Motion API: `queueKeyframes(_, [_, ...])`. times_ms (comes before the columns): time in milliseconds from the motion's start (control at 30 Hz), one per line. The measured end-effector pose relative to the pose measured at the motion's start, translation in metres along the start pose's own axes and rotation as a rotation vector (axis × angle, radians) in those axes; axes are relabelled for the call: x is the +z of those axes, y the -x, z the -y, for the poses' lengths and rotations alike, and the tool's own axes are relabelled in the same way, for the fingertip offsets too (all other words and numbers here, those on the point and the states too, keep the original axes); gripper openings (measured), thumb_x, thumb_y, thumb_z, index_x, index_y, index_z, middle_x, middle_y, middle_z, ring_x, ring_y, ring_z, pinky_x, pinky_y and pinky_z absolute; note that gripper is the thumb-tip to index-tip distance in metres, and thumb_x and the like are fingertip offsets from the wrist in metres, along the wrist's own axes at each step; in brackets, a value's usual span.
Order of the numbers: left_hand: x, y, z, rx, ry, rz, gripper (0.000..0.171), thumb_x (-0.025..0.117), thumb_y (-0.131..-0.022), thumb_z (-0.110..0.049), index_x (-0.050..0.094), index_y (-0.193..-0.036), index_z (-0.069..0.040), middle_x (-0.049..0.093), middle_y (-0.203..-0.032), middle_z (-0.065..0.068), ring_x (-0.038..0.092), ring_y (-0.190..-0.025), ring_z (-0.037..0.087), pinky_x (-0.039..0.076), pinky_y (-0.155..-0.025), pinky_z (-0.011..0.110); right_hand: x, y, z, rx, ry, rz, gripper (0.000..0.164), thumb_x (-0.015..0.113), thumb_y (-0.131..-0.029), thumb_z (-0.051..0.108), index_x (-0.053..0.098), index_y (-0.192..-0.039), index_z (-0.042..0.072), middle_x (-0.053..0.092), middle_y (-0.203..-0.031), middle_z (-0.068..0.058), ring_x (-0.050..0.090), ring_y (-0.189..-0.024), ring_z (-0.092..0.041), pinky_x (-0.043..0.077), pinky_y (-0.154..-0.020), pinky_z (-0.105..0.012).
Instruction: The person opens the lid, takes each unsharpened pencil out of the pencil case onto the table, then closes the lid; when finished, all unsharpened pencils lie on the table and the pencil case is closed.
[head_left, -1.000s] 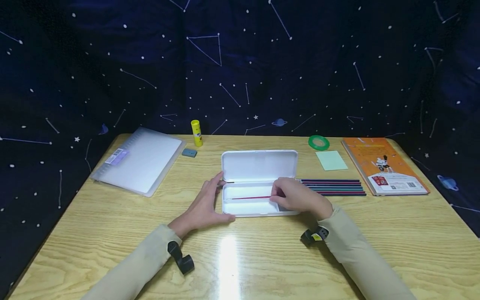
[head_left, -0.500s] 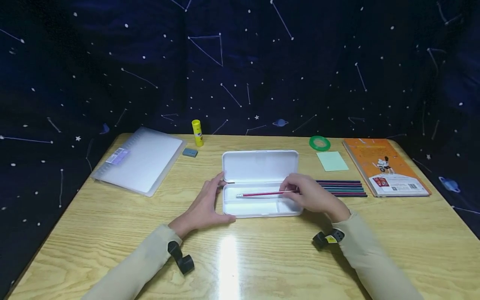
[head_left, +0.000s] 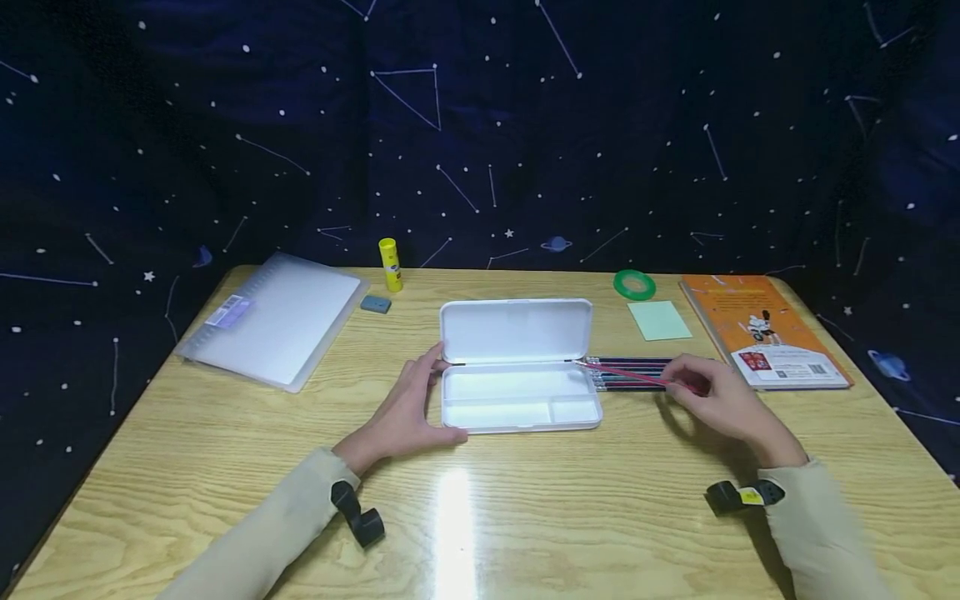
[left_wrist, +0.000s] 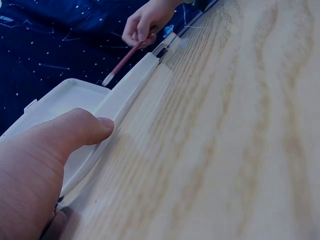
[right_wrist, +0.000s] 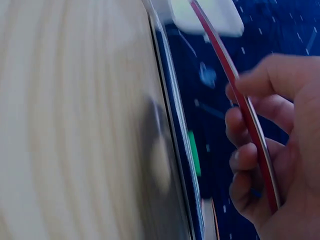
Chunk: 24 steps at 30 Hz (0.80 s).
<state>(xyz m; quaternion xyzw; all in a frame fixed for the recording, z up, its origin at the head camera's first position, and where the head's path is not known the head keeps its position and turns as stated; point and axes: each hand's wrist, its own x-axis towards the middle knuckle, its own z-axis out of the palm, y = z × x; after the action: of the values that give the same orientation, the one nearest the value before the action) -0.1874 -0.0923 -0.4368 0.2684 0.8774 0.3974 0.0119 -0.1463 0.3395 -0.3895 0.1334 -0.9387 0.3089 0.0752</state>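
A white pencil case (head_left: 516,332) lies on the table with its lid raised, its compartments bare. My left hand (head_left: 405,417) holds its left end, thumb (left_wrist: 95,127) on the front edge and fingers at the back by the hinge. To the right of the case, my right hand (head_left: 723,400) pinches a red pencil (right_wrist: 235,82) between thumb and fingers. The pencil slants toward the case, its pale end near the hinge corner. Below it, several dark pencils (head_left: 626,387) lie side by side, their ends against the case's right side.
At the back left are a clear-covered notebook (head_left: 292,317), a grey eraser (head_left: 376,305) and an upright yellow glue stick (head_left: 390,265). Green tape (head_left: 634,285), pale green sticky notes (head_left: 660,321) and an orange book (head_left: 765,333) lie at the back right.
My right hand has lifted the red pencil out of the case and carried it right, over the row of dark pencils. The left hand stays on the case.
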Motion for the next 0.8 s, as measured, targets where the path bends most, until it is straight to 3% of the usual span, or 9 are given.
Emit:
queueKeyframes(167, [0.0, 0.001, 0.0, -0.001, 0.001, -0.001, 0.124, 0.088, -0.06, -0.04, 0.014, -0.154, -0.011, 0.045, -0.134, 0.003, 0.044, -0.115, 0.02, 0.043, -0.1, 0.038, -0.02, 0.011, -0.016, 0.063, -0.016, 0.023, 0.003, 0.07, -0.087, 0.013, 0.068, -0.086, 0.01, 0.055, -0.071, 0.007, 0.045, -0.066, -0.006, 0.036, -0.057, -0.024])
queueKeyframes(400, [-0.001, 0.0, 0.0, 0.007, 0.0, 0.001, 0.123, 0.087, -0.06, -0.041, 0.014, -0.154, -0.011, 0.046, -0.135, 0.003, 0.044, -0.115, 0.019, 0.043, -0.1, 0.039, -0.036, 0.017, -0.031, 0.037, -0.011, 0.094, 0.007, 0.071, -0.085, 0.008, 0.069, -0.082, 0.014, 0.054, -0.071, 0.008, 0.045, -0.064, -0.006, 0.035, -0.054, -0.024])
queueKeyframes(567, [-0.001, 0.0, -0.001, 0.005, 0.004, -0.001, 0.123, 0.088, -0.06, -0.041, 0.014, -0.154, -0.012, 0.046, -0.136, 0.002, 0.044, -0.116, 0.019, 0.043, -0.1, 0.039, -0.029, 0.016, -0.034, 0.036, -0.003, 0.13, 0.007, 0.074, -0.083, 0.009, 0.07, -0.082, 0.015, 0.058, -0.072, 0.01, 0.044, -0.064, -0.005, 0.036, -0.053, -0.023])
queueKeyframes(800, [-0.001, 0.0, -0.002, 0.0, 0.002, 0.003, 0.123, 0.087, -0.06, -0.041, 0.013, -0.154, -0.012, 0.046, -0.136, 0.003, 0.043, -0.115, 0.019, 0.043, -0.1, 0.039, -0.015, 0.011, -0.033, -0.044, 0.089, 0.046, 0.014, 0.078, -0.076, 0.005, 0.07, -0.08, 0.016, 0.055, -0.07, 0.009, 0.043, -0.063, -0.001, 0.036, -0.053, -0.02])
